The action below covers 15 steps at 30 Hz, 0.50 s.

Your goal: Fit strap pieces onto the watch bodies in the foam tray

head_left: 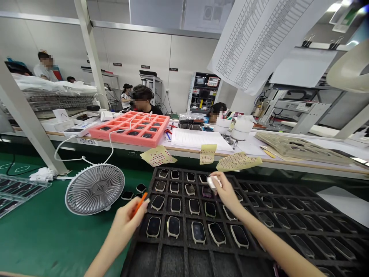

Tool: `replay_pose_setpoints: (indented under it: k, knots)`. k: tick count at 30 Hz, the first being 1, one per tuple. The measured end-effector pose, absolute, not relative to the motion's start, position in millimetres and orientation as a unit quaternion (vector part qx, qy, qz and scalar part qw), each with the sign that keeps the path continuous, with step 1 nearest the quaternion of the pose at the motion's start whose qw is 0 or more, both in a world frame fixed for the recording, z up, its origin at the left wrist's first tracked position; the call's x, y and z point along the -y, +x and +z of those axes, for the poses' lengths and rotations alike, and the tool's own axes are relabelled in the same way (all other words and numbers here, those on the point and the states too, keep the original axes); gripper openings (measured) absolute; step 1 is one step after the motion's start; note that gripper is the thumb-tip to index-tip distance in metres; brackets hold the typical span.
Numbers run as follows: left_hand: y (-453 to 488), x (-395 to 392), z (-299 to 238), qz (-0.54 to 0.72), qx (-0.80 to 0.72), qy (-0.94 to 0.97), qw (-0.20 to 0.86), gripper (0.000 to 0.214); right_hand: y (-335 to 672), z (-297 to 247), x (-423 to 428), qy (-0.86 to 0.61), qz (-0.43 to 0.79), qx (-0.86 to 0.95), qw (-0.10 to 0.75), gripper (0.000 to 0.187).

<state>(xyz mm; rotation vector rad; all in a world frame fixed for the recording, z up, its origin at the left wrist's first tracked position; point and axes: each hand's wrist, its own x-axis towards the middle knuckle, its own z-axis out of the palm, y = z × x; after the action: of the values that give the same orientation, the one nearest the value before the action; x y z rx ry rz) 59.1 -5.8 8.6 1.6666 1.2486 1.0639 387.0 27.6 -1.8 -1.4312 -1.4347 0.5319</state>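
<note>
Green matting [34,231] on the tabletop runs under a black foam tray [173,263], whose compartments hold rounded-rectangular watch bodies [194,207] with dark glass faces and pale rims. Fingers [218,177] of the right hand [227,192] close on a small white piece [212,182] just above one body. The left hand [125,225] pinches an orange stick [140,204] near the tray's edge. Farther off, a pink tray [129,129] sits on the tabletop.

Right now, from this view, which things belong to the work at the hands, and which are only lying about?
Belonging to the work:
left hand with an orange stick
right hand with a white piece
black foam tray of watch-like devices

Just lying about:
grey desk fan
pink tray
yellow perforated sheets
</note>
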Motion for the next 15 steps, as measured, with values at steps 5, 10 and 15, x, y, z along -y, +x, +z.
replay_pose_setpoints:
  k: [5,10,15]
  knots:
    - [5,7,-49,0.295,-0.638,0.668,0.244,0.038,479,-25,-52,-0.671,0.114,0.558,0.475,0.03]
    - [4,-2,-76,0.148,-0.682,0.686,0.205,0.026,495,-41,-63,-0.673,0.104,0.59,0.434,0.029]
    - [5,-11,-80,0.123,-0.704,0.663,0.221,0.027,500,-45,-71,-0.652,0.102,0.63,0.41,0.029]
